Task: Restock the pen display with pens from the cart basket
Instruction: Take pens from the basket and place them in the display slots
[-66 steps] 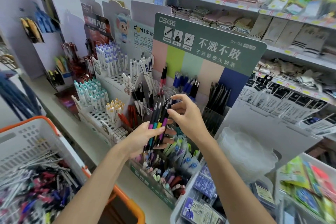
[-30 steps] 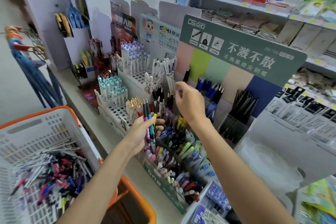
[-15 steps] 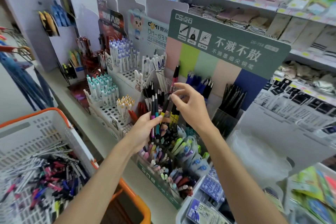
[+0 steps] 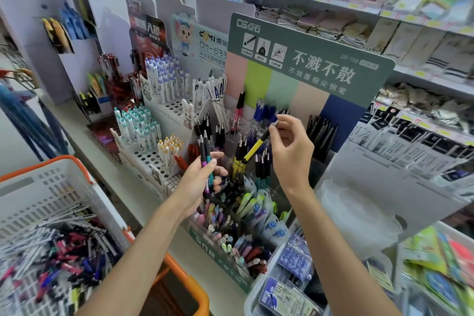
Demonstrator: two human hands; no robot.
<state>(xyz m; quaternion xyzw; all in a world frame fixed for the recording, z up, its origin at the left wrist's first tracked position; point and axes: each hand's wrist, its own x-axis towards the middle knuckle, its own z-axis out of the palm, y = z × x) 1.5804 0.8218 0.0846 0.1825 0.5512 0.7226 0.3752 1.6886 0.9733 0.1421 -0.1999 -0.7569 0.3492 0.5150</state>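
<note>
Two bare hands work in front of the green-headed cardboard pen display (image 4: pixel 310 59). The left hand (image 4: pixel 197 185) grips a small upright bunch of black-topped pens with purple and teal grips (image 4: pixel 206 159). The right hand (image 4: pixel 292 154) pinches the silver top of a yellow-and-black pen (image 4: pixel 256 146), which tilts down toward the yellow pens (image 4: pixel 237 168) standing in the display's clear compartments. At lower left, the white plastic cart basket with an orange rim (image 4: pixel 51 187) holds a loose heap of mixed pens (image 4: pixel 51 251).

Left forearm (image 4: pixel 143 251) bare all the way to the frame edge, right forearm (image 4: pixel 336 251) the same. Left hand (image 4: pixel 197 182) and right hand (image 4: pixel 292 151) bare too.
</note>
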